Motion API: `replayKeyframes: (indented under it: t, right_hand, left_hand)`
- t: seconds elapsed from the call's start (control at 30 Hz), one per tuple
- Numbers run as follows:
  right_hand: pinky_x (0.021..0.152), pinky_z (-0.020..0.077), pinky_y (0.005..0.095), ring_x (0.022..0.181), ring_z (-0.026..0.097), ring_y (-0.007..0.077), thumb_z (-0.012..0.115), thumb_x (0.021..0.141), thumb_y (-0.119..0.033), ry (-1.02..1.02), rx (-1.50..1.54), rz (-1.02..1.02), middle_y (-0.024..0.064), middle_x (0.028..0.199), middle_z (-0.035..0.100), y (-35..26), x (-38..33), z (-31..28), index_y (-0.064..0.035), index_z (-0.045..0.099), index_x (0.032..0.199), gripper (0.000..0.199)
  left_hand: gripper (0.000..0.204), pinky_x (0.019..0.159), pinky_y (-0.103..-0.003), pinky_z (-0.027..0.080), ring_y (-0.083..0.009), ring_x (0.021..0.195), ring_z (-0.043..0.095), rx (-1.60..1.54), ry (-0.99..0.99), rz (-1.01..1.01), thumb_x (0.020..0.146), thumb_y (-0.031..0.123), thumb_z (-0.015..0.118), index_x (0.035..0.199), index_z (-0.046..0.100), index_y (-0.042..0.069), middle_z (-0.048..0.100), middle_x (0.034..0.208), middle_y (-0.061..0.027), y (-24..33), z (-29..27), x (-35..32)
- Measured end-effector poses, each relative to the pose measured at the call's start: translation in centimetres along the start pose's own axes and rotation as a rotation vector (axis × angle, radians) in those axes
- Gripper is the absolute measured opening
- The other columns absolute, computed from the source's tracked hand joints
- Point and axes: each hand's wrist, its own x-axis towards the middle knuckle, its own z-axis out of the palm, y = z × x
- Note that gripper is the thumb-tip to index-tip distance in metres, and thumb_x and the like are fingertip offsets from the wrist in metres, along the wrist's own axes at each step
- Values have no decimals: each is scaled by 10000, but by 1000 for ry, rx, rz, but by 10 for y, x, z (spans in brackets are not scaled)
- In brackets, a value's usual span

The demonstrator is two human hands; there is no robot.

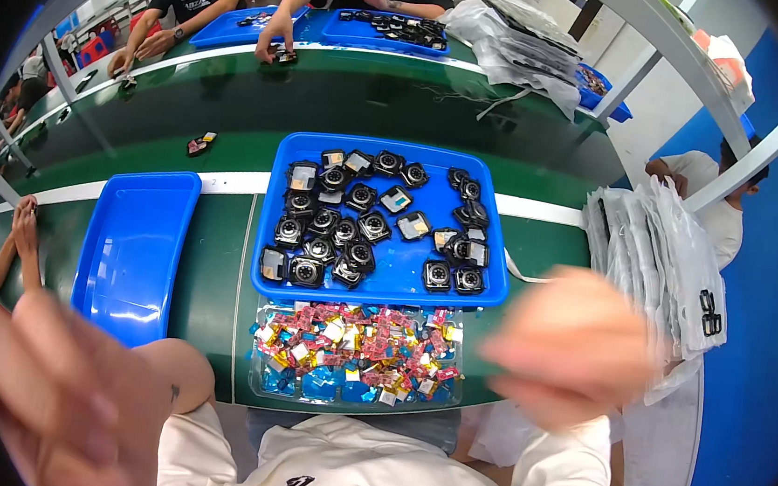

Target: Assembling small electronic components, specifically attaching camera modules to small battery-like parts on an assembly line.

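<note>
My left hand (75, 391) is raised close at the lower left, large and smeared by motion. My right hand (580, 346) is held up right of the parts, also blurred; whether either hand holds anything is hidden by the blur. Between and beyond them sits a blue tray (375, 290) with many black square watch-case-like parts (375, 227), some with a round back showing. Against its near edge lies a clear plastic tray (258, 382) heaped with small red, yellow, white and blue pieces (370, 344).
A second blue tray (131, 251) holds nothing, at the left. Stacked translucent bags (640, 258) stand at the right with black frames on top. Green conveyor (374, 101) runs behind, carrying a small part (201, 143). Co-workers' hands (277, 40) work across it. Metal posts frame the bench.
</note>
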Motion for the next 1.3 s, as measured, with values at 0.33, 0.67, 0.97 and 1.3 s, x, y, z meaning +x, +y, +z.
replayKeyframes:
  t: [0.33,0.67,0.97,1.3]
  right_hand:
    - [931,410,405,1209,471,265,720,726,-181,-637,-295,173,79,1309,517,83,-80,81,-97,683,949,241]
    - [752,499,301,800,643,149,630,830,-51,-86,401,675,82,903,674,88,-47,55,-6,627,858,53]
    - [609,467,206,722,618,76,613,917,-135,100,750,690,45,822,653,90,13,41,-4,615,903,132]
    - [597,476,248,652,601,113,656,810,-32,140,166,316,77,739,647,94,5,41,22,665,831,58]
  left_hand:
    - [289,562,-199,393,-125,698,502,287,-222,-346,880,130,552,1091,540,-68,595,912,-173,-67,21,-11]
    - [133,594,-243,474,-157,659,618,300,-475,-608,720,-67,680,840,684,-9,657,762,-98,-93,28,-15]
    - [221,576,-272,466,-192,649,622,435,-365,-275,601,-39,790,782,680,19,674,734,-66,-103,33,-12]
    - [105,571,-240,447,-119,613,587,347,-330,-623,707,16,751,769,665,16,658,696,-54,-108,38,-23]
